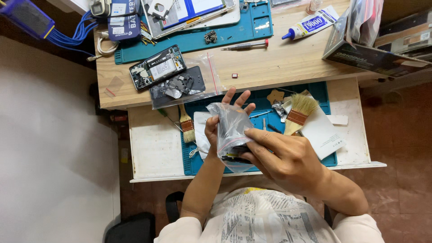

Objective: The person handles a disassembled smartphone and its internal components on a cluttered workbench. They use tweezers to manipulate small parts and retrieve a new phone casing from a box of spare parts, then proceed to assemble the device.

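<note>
I hold a small clear zip bag (231,130) with dark parts inside over the open drawer. My left hand (221,118) supports it from behind, fingers spread upward. My right hand (281,157) pinches the bag's lower end from the front. On the wooden desk (270,63) lies an opened phone (157,67) with its insides showing. Beside the phone, another clear bag (184,87) holds a dark back cover.
The white drawer (155,146) holds a teal mat (270,119), two brushes (298,113) (186,123) and white cards. Further back are a second teal mat (193,40), a screwdriver (245,45), a glue tube (310,22), a dark box (373,54) and blue cables (74,33).
</note>
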